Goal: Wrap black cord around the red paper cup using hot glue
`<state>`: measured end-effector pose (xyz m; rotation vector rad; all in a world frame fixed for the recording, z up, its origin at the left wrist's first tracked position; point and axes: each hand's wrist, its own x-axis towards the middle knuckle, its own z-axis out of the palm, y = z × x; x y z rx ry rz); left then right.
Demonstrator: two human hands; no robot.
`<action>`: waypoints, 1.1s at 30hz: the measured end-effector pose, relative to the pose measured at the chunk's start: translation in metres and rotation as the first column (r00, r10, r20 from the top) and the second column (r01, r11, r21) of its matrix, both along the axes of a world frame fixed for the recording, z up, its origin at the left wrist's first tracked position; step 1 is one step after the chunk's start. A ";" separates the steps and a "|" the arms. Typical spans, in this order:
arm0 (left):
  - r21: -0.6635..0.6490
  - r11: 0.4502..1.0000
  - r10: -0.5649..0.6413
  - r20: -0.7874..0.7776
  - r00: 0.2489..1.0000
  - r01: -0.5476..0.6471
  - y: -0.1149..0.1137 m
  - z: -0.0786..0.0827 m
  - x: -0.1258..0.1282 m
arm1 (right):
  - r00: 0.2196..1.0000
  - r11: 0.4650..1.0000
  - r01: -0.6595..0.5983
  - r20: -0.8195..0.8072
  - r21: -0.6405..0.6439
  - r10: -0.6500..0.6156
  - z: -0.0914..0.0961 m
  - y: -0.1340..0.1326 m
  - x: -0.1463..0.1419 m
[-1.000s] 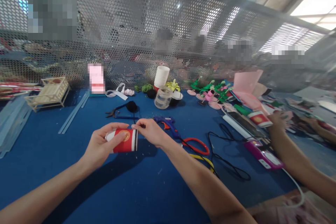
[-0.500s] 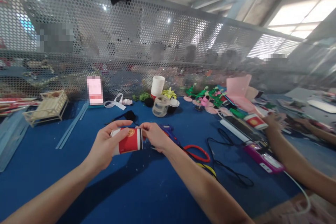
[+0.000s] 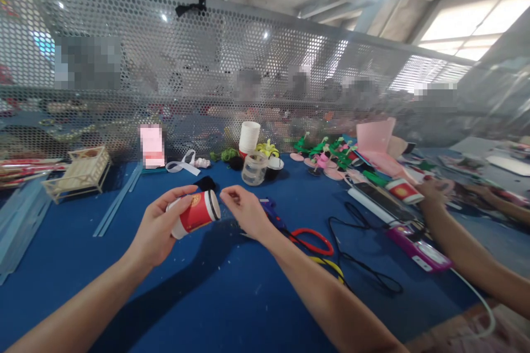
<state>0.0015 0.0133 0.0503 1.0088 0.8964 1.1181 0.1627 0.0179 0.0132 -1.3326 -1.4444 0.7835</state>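
Note:
My left hand (image 3: 155, 226) is wrapped round a red and white paper cup (image 3: 194, 213), held on its side above the blue table. A black band circles the cup near its right end, which faces my right hand. My right hand (image 3: 244, 208) is a short gap away from that end, thumb and fingertips pinched together. Whatever lies between those fingertips is too small to make out. Behind the cup sits a black ball (image 3: 206, 183), partly hidden by it. Scissors with red and yellow handles (image 3: 312, 240) lie partly under my right forearm, near a blue tool (image 3: 271, 209).
A stack of white cups (image 3: 249, 137), a clear jar (image 3: 254, 169) and green and pink craft pieces (image 3: 325, 157) line the back. At left are a small wooden frame (image 3: 80, 174) and blue strips (image 3: 118, 204). Right, another person's hand (image 3: 433, 193) is near a purple power strip (image 3: 422, 251).
The cup has tilted and moved slightly left, turning its end more toward view. My right hand has come away from the cup's end, leaving a small gap.

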 end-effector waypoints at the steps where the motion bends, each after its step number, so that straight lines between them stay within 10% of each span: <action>1: -0.007 1.000 0.006 0.003 1.000 -0.006 0.001 0.001 -0.001 | 0.999 0.997 0.022 0.021 0.070 -0.024 0.004 -0.004 0.000; 9: -0.079 0.997 0.000 -0.002 1.000 0.000 0.003 0.000 -0.001 | 0.952 0.931 -0.107 0.306 0.350 -0.006 0.023 -0.028 -0.007; 33: 0.304 0.947 0.029 -0.397 0.917 0.102 -0.004 0.001 -0.006 | 0.971 0.979 -0.164 0.196 0.124 0.138 0.031 -0.028 0.001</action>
